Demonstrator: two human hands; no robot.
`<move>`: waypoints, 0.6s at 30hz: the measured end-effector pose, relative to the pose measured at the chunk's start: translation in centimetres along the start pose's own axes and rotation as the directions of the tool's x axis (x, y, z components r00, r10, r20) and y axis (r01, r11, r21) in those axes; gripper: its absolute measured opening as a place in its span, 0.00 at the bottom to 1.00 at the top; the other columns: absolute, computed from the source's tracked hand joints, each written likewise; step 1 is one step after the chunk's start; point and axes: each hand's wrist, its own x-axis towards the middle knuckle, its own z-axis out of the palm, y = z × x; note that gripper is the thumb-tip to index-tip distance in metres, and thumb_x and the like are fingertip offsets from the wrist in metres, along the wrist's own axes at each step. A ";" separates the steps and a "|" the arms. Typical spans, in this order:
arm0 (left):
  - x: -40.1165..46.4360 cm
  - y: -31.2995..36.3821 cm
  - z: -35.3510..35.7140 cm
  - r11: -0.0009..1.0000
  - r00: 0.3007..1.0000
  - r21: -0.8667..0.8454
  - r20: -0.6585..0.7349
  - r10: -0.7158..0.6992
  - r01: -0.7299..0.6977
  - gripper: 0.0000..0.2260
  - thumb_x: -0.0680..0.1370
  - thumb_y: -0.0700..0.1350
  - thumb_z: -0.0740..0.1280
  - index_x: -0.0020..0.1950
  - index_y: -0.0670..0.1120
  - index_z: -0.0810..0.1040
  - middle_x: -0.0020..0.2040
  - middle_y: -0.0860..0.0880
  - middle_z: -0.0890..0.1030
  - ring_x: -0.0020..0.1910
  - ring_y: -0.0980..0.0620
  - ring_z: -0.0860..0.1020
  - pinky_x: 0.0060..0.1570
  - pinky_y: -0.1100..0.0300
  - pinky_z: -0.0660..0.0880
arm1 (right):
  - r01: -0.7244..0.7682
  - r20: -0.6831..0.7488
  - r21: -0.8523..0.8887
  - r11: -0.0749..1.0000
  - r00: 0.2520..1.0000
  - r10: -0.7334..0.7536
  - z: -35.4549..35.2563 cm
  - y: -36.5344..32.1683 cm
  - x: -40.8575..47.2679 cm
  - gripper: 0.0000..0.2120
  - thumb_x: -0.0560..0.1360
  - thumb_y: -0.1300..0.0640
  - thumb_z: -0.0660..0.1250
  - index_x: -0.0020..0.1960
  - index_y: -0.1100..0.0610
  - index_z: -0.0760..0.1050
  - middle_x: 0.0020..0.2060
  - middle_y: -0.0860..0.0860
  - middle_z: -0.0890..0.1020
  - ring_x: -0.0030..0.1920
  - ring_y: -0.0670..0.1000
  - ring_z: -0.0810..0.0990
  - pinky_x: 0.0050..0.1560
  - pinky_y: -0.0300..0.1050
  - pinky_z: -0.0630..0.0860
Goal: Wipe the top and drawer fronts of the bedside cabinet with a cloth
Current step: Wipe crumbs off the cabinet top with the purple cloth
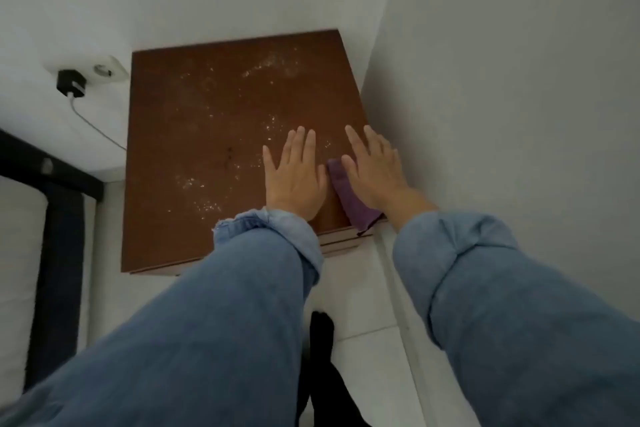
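The brown bedside cabinet [194, 135] stands in a white corner, and pale dust and crumbs speckle its top. My left hand [294, 177] lies flat on the top near the front right, fingers straight. Beside it my right hand [375, 166] lies flat, with its palm pressing on a purple cloth [349, 198]. The cloth reaches back to the cabinet's front right corner and hangs slightly over the edge. The drawer fronts are hidden below the top; only thin edges show at the front.
A white wall [502, 97] runs close along the cabinet's right side. A wall socket with a black charger [72, 83] and its cable sits left of the cabinet. A bed with a dark frame [59, 218] is at the left. White floor tiles [360, 288] lie below.
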 end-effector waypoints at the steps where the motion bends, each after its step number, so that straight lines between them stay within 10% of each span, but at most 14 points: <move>1: -0.2 -0.1 0.7 1.000 0.998 0.014 0.054 -0.025 0.024 0.27 0.82 0.52 0.49 0.79 0.47 0.46 0.80 0.50 0.47 0.78 0.52 0.45 0.74 0.40 0.42 | -0.020 0.027 0.003 1.000 0.999 0.020 0.9 0.1 -0.3 0.26 0.82 0.47 0.47 0.78 0.47 0.45 0.78 0.54 0.48 0.77 0.58 0.48 0.75 0.60 0.47; 9: -0.5 -2.0 5.4 0.996 0.960 0.035 0.266 -0.091 0.085 0.26 0.82 0.53 0.48 0.78 0.44 0.50 0.80 0.49 0.49 0.78 0.51 0.49 0.75 0.45 0.46 | -0.054 -0.044 -0.085 0.995 0.998 0.050 7.2 2.6 -0.7 0.28 0.79 0.43 0.55 0.77 0.50 0.55 0.78 0.56 0.48 0.77 0.62 0.45 0.75 0.61 0.46; 18: -0.6 -1.5 6.7 0.989 0.983 0.037 0.108 -0.146 0.143 0.26 0.79 0.57 0.54 0.75 0.46 0.62 0.77 0.49 0.60 0.75 0.51 0.60 0.75 0.44 0.49 | 0.005 -0.270 -0.164 0.987 0.962 -0.050 9.8 3.6 -0.1 0.21 0.74 0.44 0.58 0.62 0.52 0.76 0.65 0.57 0.74 0.57 0.63 0.73 0.54 0.56 0.71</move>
